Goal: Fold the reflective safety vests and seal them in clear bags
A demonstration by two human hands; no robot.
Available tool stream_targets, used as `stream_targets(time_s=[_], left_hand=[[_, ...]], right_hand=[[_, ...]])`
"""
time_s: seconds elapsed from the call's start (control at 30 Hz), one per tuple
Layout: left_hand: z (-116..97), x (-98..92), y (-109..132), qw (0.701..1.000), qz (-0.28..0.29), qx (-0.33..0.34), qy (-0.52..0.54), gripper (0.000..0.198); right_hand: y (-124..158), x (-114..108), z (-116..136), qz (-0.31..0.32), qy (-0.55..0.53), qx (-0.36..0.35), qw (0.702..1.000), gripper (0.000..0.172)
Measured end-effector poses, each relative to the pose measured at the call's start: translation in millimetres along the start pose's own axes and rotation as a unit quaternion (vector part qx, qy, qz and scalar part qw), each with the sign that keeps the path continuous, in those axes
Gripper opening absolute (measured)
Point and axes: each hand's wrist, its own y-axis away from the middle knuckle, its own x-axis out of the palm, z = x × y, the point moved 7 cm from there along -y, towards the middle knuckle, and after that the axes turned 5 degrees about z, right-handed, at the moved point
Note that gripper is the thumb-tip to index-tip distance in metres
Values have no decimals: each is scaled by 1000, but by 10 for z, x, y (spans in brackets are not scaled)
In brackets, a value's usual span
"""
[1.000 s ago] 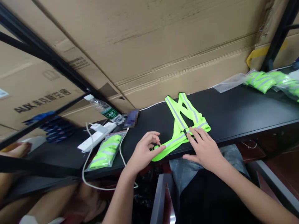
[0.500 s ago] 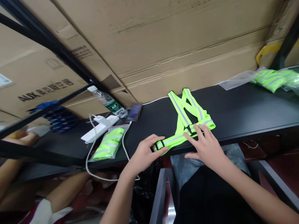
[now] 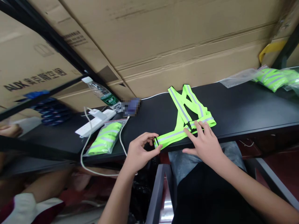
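And there it was, just right of the frame's centre: the yellow-green reflective vest (image 3: 181, 107) lay on the black tabletop (image 3: 229, 105), its straps crossing toward the cardboard (image 3: 193, 71) and its lower band (image 3: 171, 136) running along the near edge. The change came at the band's left end! Half a second earlier two black bars had shown there; now just one black loop (image 3: 156, 141) could be made out, between the thumb and fingers of the left hand (image 3: 142, 149). That grip was narrow, closed about the band's end. The band, which had drooped a second before, now ran straighter, so the piece looked flatter and tidier. Over on the right, the right hand (image 3: 207, 141) had barely shifted: fingers spread wide, tips resting on the band beside a black slider (image 3: 189, 125), thumb well apart, steadying the vest by the look of it rather than pinching it. Left of centre, a bagged vest (image 3: 106, 138) lay just beside the white power strip (image 3: 93, 124).
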Motion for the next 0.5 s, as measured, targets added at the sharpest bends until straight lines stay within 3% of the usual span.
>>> stream_targets(time_s=[0.2,0.4,0.5], left_hand=[[29,-193,53,998,25,-8,-62,30],[162,-112,87,998,4,-29,-54,33],[134,-61,115,993,-10,15,-115,29]], right_hand=[[2,5,-12,-11,8,7,1000,75],[0,15,-9,-12,8,11,1000,73],[5,25,-5,-2,4,9,1000,73]])
